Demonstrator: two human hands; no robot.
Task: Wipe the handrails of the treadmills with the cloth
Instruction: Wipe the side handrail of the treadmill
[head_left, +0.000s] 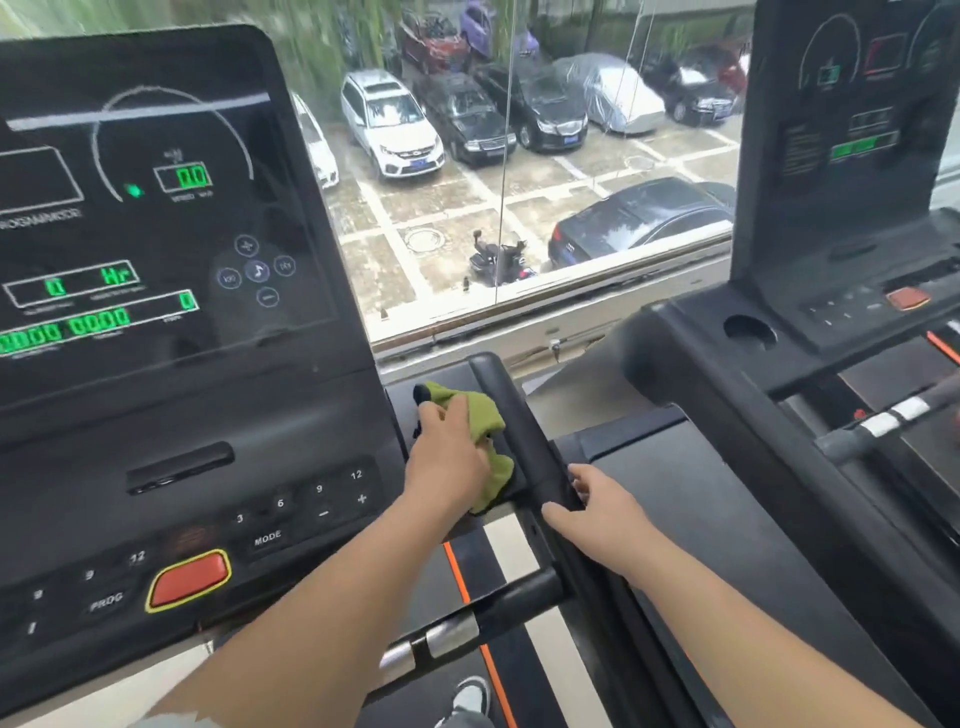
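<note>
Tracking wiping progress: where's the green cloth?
Head view, centre: green cloth in the left hand, just left of the black handrail, beyond the right hand gripping that rail.

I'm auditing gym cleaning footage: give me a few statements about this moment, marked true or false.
1. The left hand holds a green cloth. True.
2. The right hand holds a spray bottle. False: it grips the black handrail.
3. The console shows lit green digits. True.
4. The cloth covers the red button. False: the button is uncovered, and the cloth lies on a black surface beside the handrail.
</note>
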